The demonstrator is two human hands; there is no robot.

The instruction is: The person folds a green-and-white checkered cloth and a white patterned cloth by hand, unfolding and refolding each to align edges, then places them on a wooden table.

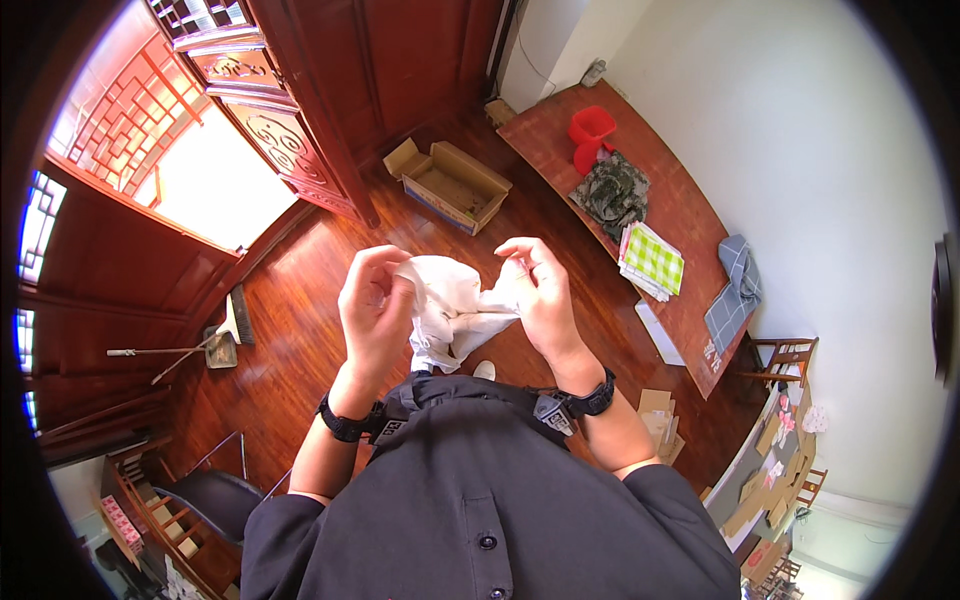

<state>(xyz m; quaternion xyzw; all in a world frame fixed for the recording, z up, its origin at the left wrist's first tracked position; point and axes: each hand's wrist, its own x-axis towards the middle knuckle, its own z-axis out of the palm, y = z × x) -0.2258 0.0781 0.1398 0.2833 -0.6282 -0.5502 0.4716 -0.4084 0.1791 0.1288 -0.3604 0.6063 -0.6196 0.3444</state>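
Observation:
A crumpled white cloth or garment (pixel 448 289) hangs between my hands in front of my waist. My left hand (pixel 377 304) pinches its left edge between thumb and fingers. At the other side my right hand (pixel 534 289) grips the gathered right edge, with the fingertips curled in. The lower part of the white fabric drops in loose folds above the wooden floor. Both wrists wear dark straps with small printed tags. A white shoe (pixel 485 370) shows just below the fabric.
An open cardboard box (pixel 457 184) lies on the floor ahead. The long wooden table (pixel 686 225) at right holds a red basket (pixel 592 124), camouflage fabric (pixel 613 191), folded checked cloths (pixel 651 259) and a grey cloth (pixel 733 289). Left are a broom (pixel 238 319), dustpan (pixel 221 350) and black chair (pixel 210 499).

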